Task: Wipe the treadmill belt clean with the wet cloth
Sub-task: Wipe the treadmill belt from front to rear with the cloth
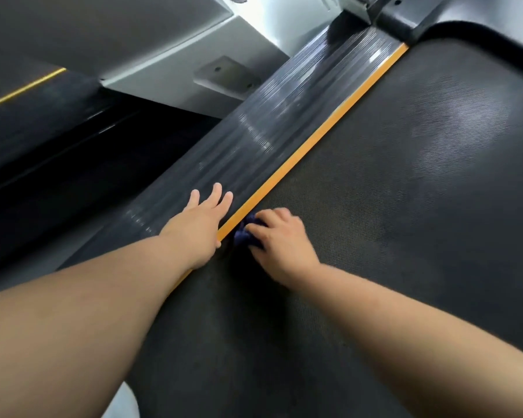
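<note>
One orange strip (314, 140), left hand (201, 220) flat on rail (284, 116), right hand (280, 240) gripping cloth (244, 233) on belt (405, 191)

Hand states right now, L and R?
Left hand: open, fingers straight, flat on the ribbed side rail.
Right hand: gripping the dark blue cloth against the treadmill belt.

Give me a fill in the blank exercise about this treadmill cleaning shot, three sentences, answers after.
1. The right hand grips the crumpled dark blue cloth; the left hand holds ____.
2. The hand lying flat on the ribbed dark grey side rail is the ____ one.
3. A thin orange strip separates that rail from the textured black treadmill belt, and the cloth lies on the ____.

Missing words: nothing; left; belt.
</note>
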